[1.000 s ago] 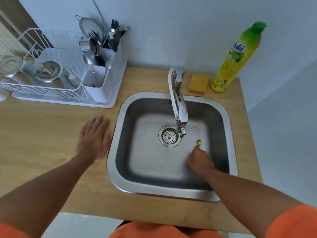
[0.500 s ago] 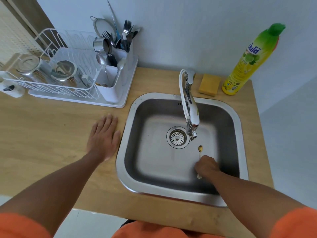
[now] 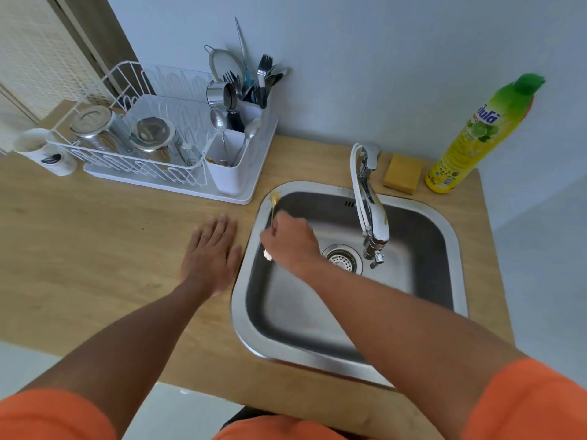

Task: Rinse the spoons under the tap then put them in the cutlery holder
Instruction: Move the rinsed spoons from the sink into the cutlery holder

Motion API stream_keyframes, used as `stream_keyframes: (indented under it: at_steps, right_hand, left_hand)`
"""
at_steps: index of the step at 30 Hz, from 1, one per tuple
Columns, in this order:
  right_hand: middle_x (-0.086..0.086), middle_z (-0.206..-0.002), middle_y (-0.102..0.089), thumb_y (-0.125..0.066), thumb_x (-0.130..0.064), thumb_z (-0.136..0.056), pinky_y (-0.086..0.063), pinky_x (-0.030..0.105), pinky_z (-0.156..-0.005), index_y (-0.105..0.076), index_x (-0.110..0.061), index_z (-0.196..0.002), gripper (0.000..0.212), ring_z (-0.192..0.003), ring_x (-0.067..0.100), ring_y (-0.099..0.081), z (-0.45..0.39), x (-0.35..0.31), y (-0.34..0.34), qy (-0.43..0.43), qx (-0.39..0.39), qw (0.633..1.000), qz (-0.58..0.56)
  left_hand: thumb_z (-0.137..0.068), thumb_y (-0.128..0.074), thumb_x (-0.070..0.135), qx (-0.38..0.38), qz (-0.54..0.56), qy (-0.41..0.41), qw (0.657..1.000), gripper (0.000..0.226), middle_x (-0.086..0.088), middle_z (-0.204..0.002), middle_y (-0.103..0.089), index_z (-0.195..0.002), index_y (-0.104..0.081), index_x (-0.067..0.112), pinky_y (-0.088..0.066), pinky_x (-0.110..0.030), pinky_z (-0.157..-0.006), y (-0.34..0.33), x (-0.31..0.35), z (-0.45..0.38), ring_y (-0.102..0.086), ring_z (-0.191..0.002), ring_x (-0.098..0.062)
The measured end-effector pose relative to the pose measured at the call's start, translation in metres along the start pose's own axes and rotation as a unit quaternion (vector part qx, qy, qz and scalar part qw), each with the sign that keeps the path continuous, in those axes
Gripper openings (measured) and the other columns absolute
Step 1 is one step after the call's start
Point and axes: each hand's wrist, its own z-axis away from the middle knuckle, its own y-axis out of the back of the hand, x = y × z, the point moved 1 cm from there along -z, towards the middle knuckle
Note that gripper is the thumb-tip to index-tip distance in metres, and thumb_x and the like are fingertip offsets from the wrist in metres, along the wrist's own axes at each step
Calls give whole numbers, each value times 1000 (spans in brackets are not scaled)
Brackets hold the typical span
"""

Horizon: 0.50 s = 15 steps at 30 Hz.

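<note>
My right hand point(image 3: 290, 244) grips a small gold spoon point(image 3: 273, 200) with a white handle end, held over the sink's left rim with its bowl pointing at the drying rack. My left hand point(image 3: 212, 254) lies flat, fingers spread, on the wooden counter just left of the steel sink point(image 3: 457, 249). The chrome tap point(image 3: 370, 201) stands at the sink's back; no water is seen running. The white cutlery holder point(image 3: 227, 177) sits at the rack's right end with spoons, forks and other utensils standing in it.
A white dish rack point(image 3: 104, 150) holds steel jars with lids. A white mug point(image 3: 43, 150) stands left of it. A yellow sponge point(image 3: 402, 173) and a yellow-green dish soap bottle point(image 3: 476, 138) stand behind the sink. The drain point(image 3: 343, 258) is in the sink's middle.
My right hand has lifted the gold spoon from the sink floor right of the drain and carried it left and up to the sink's left rim. My left hand stays flat.
</note>
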Motion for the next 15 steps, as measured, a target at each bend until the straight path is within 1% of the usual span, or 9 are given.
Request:
stream_keyframes:
  at_steps: [3,5,8,10,13,15]
  right_hand:
    - [13,-87,-66,-54,-30,-91,-51,41,-68,-55,-15,-86,15,-82,35,-60,-30,-41,33,57,58,997,-17]
    - [9,-81,-65,-56,-27,-92,-52,42,-66,-56,-13,-85,16,-77,32,-61,-50,-60,54,86,82,993,-26]
    - [2,-72,-61,-56,-23,-93,-46,38,-60,-54,-15,-82,13,-69,24,-57,-74,-88,78,135,112,984,-28]
    - [1,-72,-60,-54,-20,-93,-42,34,-57,-53,-16,-83,11,-66,21,-53,-84,-107,88,160,132,978,-26]
    - [4,-84,-66,-52,-21,-95,-47,35,-66,-58,-14,-88,11,-79,25,-60,-94,-125,92,166,130,977,-13]
    - [1,-87,-66,-52,-21,-96,-45,33,-65,-56,-19,-86,11,-84,25,-61,-97,-131,90,165,116,979,5]
  left_hand:
    - [-101,-9,53,4,5,5,1000,73,1,-174,-8,-166,-15,22,-1,-45,-129,-1,-1,0,0,-160,-19]
    - [-101,-11,53,7,9,4,1000,71,1,-174,-9,-166,-15,22,-1,-45,-129,-2,0,0,0,-160,-19]
    - [-103,-13,52,10,14,2,1000,70,1,-174,-8,-166,-15,22,0,-45,-129,-3,-1,0,1,-160,-19]
    - [-103,-14,51,11,15,1,1000,69,1,-174,-7,-166,-15,22,1,-44,-129,-3,-1,0,2,-160,-19]
    - [-103,-13,52,14,19,1,1000,69,2,-174,-6,-166,-14,23,2,-44,-129,-3,-1,1,3,-160,-18]
    - [-103,-14,52,19,23,0,1000,68,2,-174,-7,-165,-14,23,2,-44,-129,-3,-1,1,4,-160,-17]
